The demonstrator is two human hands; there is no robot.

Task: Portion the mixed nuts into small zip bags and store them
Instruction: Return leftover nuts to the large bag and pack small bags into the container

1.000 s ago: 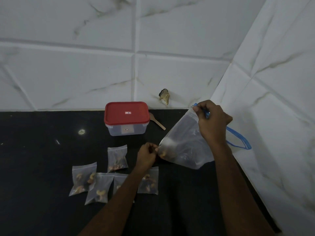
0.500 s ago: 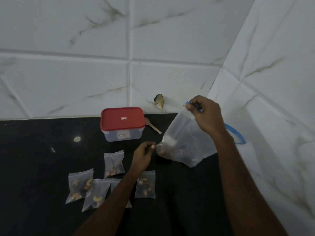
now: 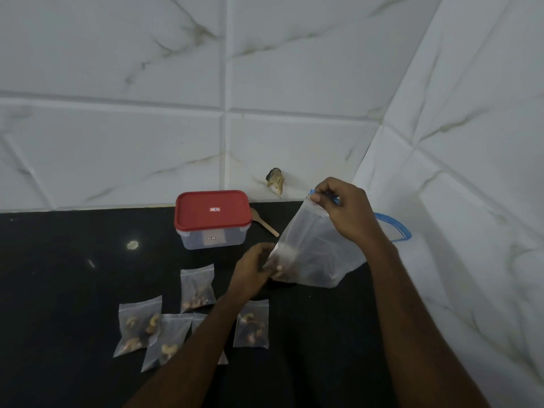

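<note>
A large clear zip bag [image 3: 312,254] with a blue zip strip stands tilted above the black counter, with a few nuts in its lower corner. My right hand [image 3: 346,210] pinches its top edge at the blue strip. My left hand [image 3: 254,267] grips the bag's lower left corner. Several small zip bags of mixed nuts lie flat on the counter: one [image 3: 196,287] in the middle, one [image 3: 138,325] at the left, one [image 3: 166,340] beside it, one [image 3: 251,323] right of my left forearm. Another is partly hidden under that forearm.
A clear plastic box with a red lid [image 3: 212,217] stands near the back wall, lid on. A wooden spoon [image 3: 263,223] lies just right of it. White marble-tiled walls meet in a corner at the right. The black counter [image 3: 59,290] stretches to the left.
My left hand moved up and right from pinching the bag's corner tip to gripping the corner more fully. The large bag hangs more upright. My right hand stayed at the zip strip.
</note>
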